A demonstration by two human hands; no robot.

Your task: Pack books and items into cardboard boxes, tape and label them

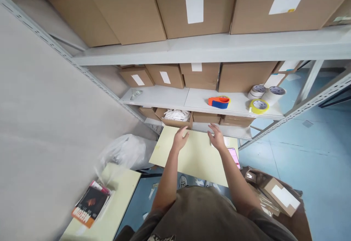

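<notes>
My left hand (180, 139) is held over the far part of a pale yellow table (199, 157), its thumb and fingers apart and nothing between them. Level with it on the other side, my right hand (216, 136) is also empty, with fingers spread and the palm turned inward. Just beyond my left hand, an open cardboard box (175, 123) holds a heap of white items (177, 115). Near my right forearm lies a phone (234, 157) with a pink screen, partly covered by the arm. A white item (226, 141) by my right hand is mostly hidden.
On the middle shelf (170, 95) are an orange and blue tape dispenser (219, 102), yellow tape (259, 106) and white rolls (274, 94). Cartons (199, 7) fill the upper shelf. A plastic bag (126, 149) and magazines (91, 201) lie left; an open box of parcels (279, 193) stands right.
</notes>
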